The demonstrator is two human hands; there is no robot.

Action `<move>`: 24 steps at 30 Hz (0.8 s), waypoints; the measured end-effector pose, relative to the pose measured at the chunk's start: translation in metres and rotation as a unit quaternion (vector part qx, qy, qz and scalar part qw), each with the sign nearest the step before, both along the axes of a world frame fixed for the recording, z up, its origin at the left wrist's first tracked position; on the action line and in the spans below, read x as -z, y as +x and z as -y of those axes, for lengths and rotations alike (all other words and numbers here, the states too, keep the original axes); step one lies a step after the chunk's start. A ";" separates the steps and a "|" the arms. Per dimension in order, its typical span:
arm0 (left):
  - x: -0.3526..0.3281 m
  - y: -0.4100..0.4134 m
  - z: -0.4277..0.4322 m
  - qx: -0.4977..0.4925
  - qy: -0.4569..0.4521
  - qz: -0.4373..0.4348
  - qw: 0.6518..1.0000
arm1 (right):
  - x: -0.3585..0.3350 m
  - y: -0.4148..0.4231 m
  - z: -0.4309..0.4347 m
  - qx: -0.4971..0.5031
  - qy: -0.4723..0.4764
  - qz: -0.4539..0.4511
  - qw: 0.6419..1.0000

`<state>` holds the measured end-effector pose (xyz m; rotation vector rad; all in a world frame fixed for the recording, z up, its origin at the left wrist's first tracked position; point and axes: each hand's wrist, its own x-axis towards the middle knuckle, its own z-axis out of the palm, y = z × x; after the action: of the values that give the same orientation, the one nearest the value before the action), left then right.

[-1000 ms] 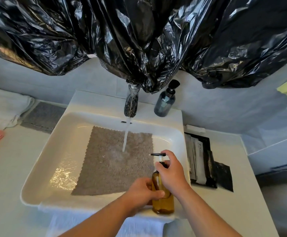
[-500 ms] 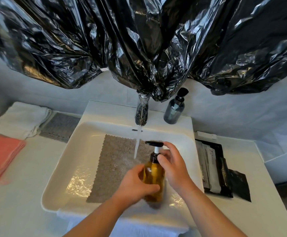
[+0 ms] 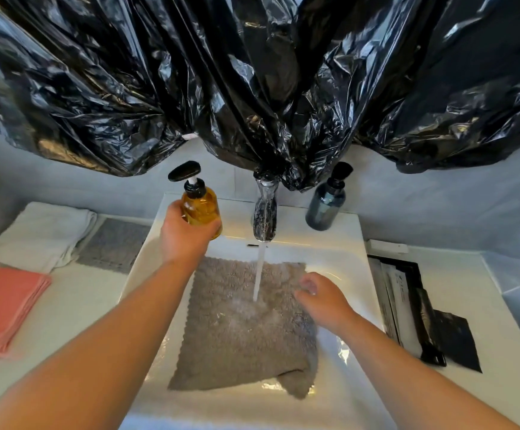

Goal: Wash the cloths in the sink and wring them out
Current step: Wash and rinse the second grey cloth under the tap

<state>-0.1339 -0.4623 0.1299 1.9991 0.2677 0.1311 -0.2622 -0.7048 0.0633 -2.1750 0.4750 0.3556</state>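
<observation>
A grey fluffy cloth (image 3: 237,333) lies wet and flat in the white sink (image 3: 355,252), its near right corner folded over. Water runs from the tap (image 3: 264,212) onto its far part. My left hand (image 3: 184,234) grips an amber pump bottle (image 3: 199,206) at the sink's back left rim. My right hand (image 3: 324,301) rests on the cloth's right edge with its fingers loosely bent, just right of the water stream.
A dark pump bottle (image 3: 327,206) stands right of the tap. On the left counter lie a white towel (image 3: 41,234), a grey cloth (image 3: 113,243) and pink cloths (image 3: 1,308). Black packets (image 3: 420,315) lie on the right. Black plastic sheeting (image 3: 252,79) hangs overhead.
My left hand has carried the amber bottle from over the sink's near side to the back left rim. My right hand has let go of the pump and dropped onto the cloth.
</observation>
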 end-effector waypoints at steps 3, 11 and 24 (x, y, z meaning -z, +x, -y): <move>0.009 0.019 0.005 0.005 0.012 -0.011 1.000 | 0.010 0.007 0.003 -0.018 -0.029 -0.005 0.999; 0.017 0.058 0.013 0.028 0.018 0.014 0.999 | 0.031 0.023 0.009 -0.044 -0.073 -0.022 0.996; 0.104 -0.009 -0.017 0.286 0.320 -0.102 0.897 | 0.043 0.040 0.012 -0.099 -0.156 0.005 0.983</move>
<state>-0.1425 -0.4448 0.0255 2.6643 -0.2849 -0.4230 -0.2224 -0.7163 0.0203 -2.5379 0.3262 0.3988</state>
